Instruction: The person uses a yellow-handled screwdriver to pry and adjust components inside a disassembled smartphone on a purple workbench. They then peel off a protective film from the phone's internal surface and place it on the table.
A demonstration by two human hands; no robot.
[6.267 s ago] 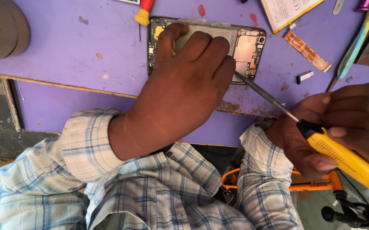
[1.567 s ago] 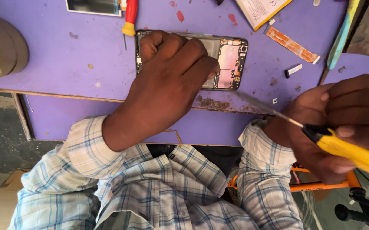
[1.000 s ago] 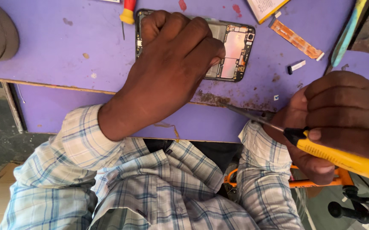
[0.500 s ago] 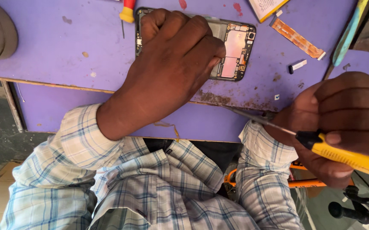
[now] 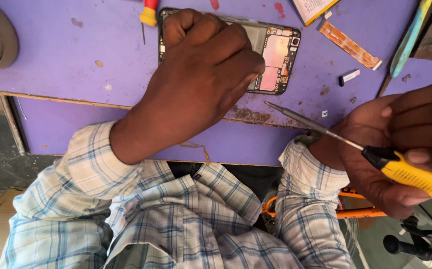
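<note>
Left hand (image 5: 206, 74) pressing flat on the opened phone (image 5: 275, 60) near the desk's (image 5: 66, 55) front edge; right hand (image 5: 400, 144) gripping a yellow screwdriver (image 5: 375, 157), tip off the board. Back cover already off, internals exposed, screw work seemingly unfinished.

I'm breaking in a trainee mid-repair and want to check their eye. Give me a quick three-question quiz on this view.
1. True or false: the left hand presses down on the opened smartphone.
2. Which tool does the right hand hold? A) tweezers B) yellow-handled screwdriver C) soldering iron
3. Is the screwdriver's tip touching the phone or apart from it?

Key
1. True; the palm and fingers cover most of the phone on the purple table.
2. B; its thin metal shaft points toward the phone.
3. Apart; the tip hangs over the table's front edge, below the phone.
</note>
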